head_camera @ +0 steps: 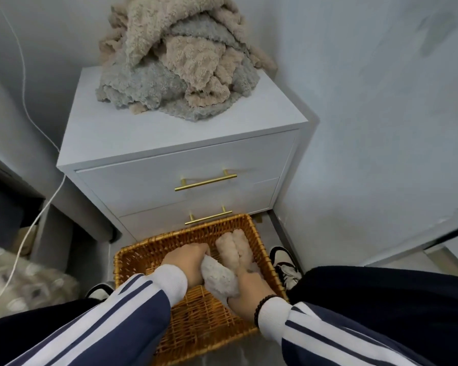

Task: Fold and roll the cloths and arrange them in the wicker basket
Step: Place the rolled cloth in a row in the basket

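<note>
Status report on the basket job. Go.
Left hand and right hand both gripping one rolled grey cloth, over wicker basket. Two pink rolls already in. Unfolded pile waiting on cabinet. Nothing blocking.

Pale grey-blue painted walls (368,101) meeting in a corner, white two-drawer wooden nightstand (169,159) with brass bar handles (205,182), thin white cable (21,75) hanging at left, grey floor (265,228), soft even light

The near rim of the orange wicker basket (132,256) is hidden behind the striped sleeves. The grey rolled cloth (218,277) is partly covered by both hands. At 8 o'clock, a patterned fabric (24,283) is blurred.
</note>
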`<state>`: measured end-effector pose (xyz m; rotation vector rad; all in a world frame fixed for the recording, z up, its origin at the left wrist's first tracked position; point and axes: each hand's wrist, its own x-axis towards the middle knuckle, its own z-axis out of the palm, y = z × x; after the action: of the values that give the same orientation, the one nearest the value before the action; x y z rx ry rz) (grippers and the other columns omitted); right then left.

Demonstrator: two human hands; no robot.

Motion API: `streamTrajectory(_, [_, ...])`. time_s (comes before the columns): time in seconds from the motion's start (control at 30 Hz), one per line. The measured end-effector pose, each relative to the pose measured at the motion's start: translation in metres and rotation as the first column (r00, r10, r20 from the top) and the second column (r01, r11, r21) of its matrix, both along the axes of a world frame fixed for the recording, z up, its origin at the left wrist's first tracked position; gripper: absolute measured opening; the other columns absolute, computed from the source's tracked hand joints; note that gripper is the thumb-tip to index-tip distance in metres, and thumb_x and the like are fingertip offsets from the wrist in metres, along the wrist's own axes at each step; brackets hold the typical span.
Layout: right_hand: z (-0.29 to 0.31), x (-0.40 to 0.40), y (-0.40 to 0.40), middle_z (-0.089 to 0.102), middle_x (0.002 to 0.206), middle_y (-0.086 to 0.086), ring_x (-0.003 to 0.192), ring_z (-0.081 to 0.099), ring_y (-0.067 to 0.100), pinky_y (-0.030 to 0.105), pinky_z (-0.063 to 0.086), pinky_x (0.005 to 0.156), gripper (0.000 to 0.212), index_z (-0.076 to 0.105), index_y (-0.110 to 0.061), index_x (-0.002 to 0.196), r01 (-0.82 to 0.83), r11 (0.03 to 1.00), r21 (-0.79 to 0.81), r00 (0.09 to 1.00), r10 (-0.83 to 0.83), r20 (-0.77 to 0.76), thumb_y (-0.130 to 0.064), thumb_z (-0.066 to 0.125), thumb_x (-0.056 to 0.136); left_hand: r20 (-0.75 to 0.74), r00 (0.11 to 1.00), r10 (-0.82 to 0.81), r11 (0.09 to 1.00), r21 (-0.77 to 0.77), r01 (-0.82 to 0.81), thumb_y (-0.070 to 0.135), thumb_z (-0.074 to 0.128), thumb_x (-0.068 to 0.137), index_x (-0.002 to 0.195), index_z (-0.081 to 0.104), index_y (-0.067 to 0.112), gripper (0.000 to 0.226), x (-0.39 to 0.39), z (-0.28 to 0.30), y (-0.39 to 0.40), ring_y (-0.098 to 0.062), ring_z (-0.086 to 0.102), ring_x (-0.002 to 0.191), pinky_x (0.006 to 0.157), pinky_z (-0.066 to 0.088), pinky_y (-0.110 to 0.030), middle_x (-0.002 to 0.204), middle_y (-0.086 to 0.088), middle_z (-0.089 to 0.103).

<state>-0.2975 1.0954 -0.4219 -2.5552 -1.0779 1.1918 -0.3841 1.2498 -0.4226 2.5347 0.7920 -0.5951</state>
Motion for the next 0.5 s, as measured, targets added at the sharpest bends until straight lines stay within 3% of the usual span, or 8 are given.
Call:
streamTrajectory(0.1, [-0.020,-0.009,-0.003,0.055,0.126,0.008,0.113,0.056,0.029,0.032,0.048,0.087,0.050,0.034,-0.020,0.133,0.032,0.999,-0.034,0.999,-0.032,-0.010,-0.031,0.052,0.087,0.019,1.000,0.017,1.000,-0.025,-0.016,0.021,0.064,0.080,0.116,0.052,0.029,0.039,-0.003,-0.028,0.001,-0.018,0.057,0.107,0.087,0.050,-0.032,0.119,0.004,0.056])
streamTrajectory(0.2, [-0.038,-0.012,-0.001,0.058,0.123,0.007,0.110,0.058,0.027,0.033,0.047,0.083,0.041,0.038,-0.019,0.125,0.080,0.995,-0.053,0.996,-0.082,-0.028,-0.033,0.051,0.089,0.023,0.991,0.131,0.986,-0.103,-0.128,0.018,0.062,0.079,0.121,0.048,0.030,0.046,-0.005,-0.051,-0.001,-0.019,0.057,0.111,0.089,0.049,-0.032,0.124,0.004,0.055])
streamTrajectory(0.37, [-0.067,-0.010,0.006,0.060,0.116,0.006,0.105,0.060,0.028,0.035,0.048,0.082,0.040,0.041,-0.017,0.118,0.169,0.979,-0.114,0.983,-0.176,-0.054,-0.040,0.053,0.088,-0.045,0.933,0.357,0.905,-0.229,-0.358,0.017,0.061,0.079,0.147,0.024,0.027,0.078,-0.002,-0.091,-0.009,-0.027,0.056,0.116,0.094,0.049,-0.038,0.140,-0.007,0.047])
streamTrajectory(0.5, [-0.085,-0.003,0.004,0.057,0.121,0.005,0.112,0.056,0.025,0.034,0.047,0.089,0.046,0.044,-0.017,0.125,0.178,0.962,-0.207,0.983,-0.183,-0.006,-0.042,0.054,0.087,-0.097,0.887,0.451,0.827,-0.329,-0.457,0.017,0.054,0.087,0.149,0.024,0.016,0.068,0.007,-0.113,-0.020,-0.028,0.055,0.116,0.085,0.044,-0.027,0.132,-0.011,0.055])
